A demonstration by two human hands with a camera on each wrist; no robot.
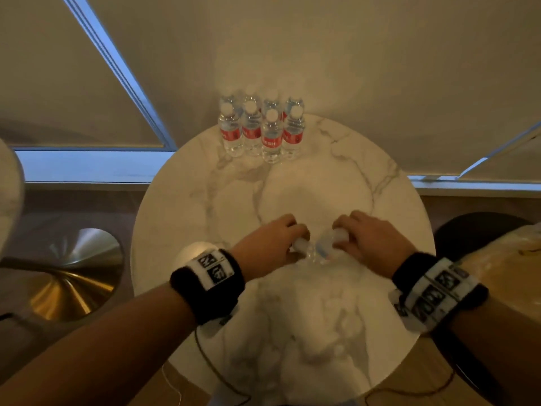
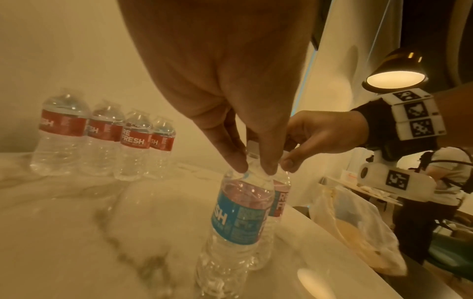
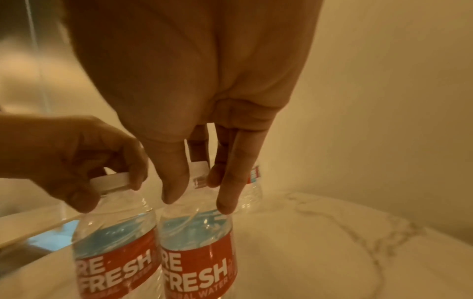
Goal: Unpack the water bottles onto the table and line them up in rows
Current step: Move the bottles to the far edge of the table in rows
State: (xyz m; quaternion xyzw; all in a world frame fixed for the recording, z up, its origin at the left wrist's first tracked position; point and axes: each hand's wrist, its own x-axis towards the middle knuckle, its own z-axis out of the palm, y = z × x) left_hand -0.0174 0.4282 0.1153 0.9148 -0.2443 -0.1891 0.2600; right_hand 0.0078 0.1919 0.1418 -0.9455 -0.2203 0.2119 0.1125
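Two clear water bottles with red-and-blue labels stand side by side at the middle of the round marble table (image 1: pixel 322 177). My left hand (image 1: pixel 292 241) pinches the white cap and neck of the left bottle (image 2: pixel 243 212). The right bottle (image 3: pixel 197 242) is held at its neck by the fingertips of my right hand (image 1: pixel 345 238). In the right wrist view the left hand (image 3: pixel 110 182) grips its cap beside my right hand (image 3: pixel 199 198). Several more bottles (image 1: pixel 260 130) stand in two close rows at the table's far edge.
A thin plastic bag (image 1: pixel 509 259) with yellowish contents sits off the table's right edge. A brass stool base (image 1: pixel 73 273) is on the floor to the left. Bare marble lies between the held bottles and the far rows. A person (image 2: pixel 448 182) stands in the background.
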